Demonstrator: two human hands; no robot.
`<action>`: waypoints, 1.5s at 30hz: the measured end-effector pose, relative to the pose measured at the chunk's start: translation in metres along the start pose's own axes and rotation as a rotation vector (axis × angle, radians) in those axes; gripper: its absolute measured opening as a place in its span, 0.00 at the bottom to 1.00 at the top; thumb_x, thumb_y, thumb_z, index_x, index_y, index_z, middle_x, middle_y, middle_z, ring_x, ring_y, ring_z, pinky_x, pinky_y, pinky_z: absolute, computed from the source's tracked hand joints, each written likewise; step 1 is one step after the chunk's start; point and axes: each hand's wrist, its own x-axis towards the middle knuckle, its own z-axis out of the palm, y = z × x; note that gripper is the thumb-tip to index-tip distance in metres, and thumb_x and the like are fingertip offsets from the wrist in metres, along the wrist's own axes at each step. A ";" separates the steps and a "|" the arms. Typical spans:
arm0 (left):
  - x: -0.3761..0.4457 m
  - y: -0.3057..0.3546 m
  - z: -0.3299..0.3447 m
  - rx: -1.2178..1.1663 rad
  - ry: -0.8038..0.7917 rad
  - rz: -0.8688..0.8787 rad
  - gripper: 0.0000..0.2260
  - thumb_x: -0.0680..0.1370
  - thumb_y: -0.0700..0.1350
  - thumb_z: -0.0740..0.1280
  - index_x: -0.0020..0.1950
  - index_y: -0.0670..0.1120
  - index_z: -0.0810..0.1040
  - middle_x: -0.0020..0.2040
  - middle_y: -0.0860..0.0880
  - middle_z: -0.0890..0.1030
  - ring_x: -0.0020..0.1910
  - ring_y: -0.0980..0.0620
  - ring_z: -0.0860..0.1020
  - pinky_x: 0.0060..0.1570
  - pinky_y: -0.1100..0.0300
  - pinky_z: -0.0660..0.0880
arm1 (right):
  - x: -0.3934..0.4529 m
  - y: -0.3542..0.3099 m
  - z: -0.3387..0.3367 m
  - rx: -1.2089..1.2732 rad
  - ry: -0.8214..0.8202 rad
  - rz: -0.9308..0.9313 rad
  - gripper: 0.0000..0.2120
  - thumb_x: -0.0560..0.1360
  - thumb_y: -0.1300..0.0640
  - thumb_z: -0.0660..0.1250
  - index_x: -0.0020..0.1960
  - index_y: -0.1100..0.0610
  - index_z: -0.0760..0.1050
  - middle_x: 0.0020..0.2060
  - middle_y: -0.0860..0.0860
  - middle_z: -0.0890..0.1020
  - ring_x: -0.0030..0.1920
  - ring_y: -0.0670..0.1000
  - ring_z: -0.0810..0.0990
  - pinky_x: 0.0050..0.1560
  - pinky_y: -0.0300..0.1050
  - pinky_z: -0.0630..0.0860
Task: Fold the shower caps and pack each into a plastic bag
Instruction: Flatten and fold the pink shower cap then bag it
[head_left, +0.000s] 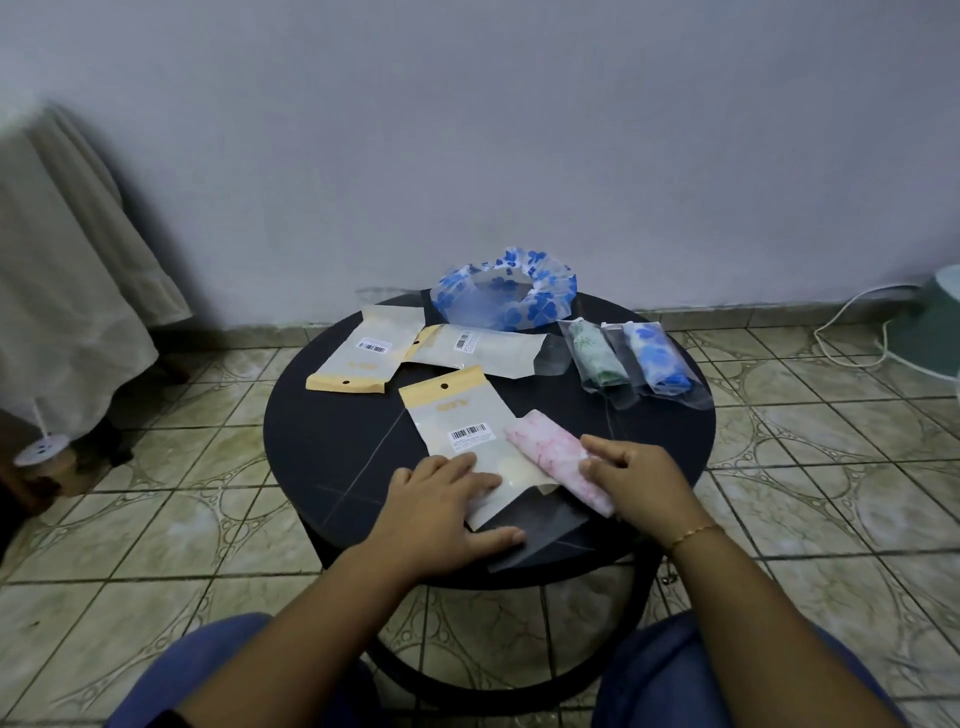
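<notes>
While the left hand (441, 512) lies flat on the plastic bag (470, 441): right hand (641, 480) at 3 o'clock, fingers (597, 467) curled around the folded pink shower cap (558, 460).

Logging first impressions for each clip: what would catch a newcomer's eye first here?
Probably the unfolded blue-flowered shower cap at the far edge of the round black table. Next, near the front edge, the right hand holds a folded pink shower cap while the left hand rests on a plastic bag beside it.
</notes>
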 end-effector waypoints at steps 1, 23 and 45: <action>0.001 0.003 0.002 -0.003 0.030 -0.002 0.44 0.59 0.77 0.42 0.72 0.62 0.62 0.76 0.58 0.56 0.73 0.54 0.54 0.64 0.55 0.52 | -0.001 0.001 -0.005 0.026 0.002 0.010 0.17 0.75 0.61 0.67 0.64 0.58 0.75 0.59 0.52 0.80 0.53 0.45 0.77 0.55 0.35 0.72; 0.008 0.017 0.022 -0.063 0.191 0.005 0.45 0.63 0.77 0.44 0.71 0.53 0.66 0.72 0.57 0.64 0.72 0.58 0.60 0.68 0.62 0.55 | -0.021 -0.021 -0.065 -0.433 -0.259 0.001 0.14 0.74 0.63 0.65 0.57 0.53 0.81 0.52 0.45 0.82 0.42 0.36 0.76 0.35 0.21 0.66; 0.005 0.016 0.022 0.016 0.088 0.100 0.39 0.66 0.73 0.38 0.76 0.62 0.48 0.78 0.59 0.47 0.76 0.57 0.44 0.71 0.54 0.47 | -0.031 -0.010 -0.006 -0.420 -0.127 0.063 0.16 0.76 0.61 0.61 0.62 0.52 0.78 0.60 0.51 0.80 0.59 0.50 0.77 0.56 0.36 0.70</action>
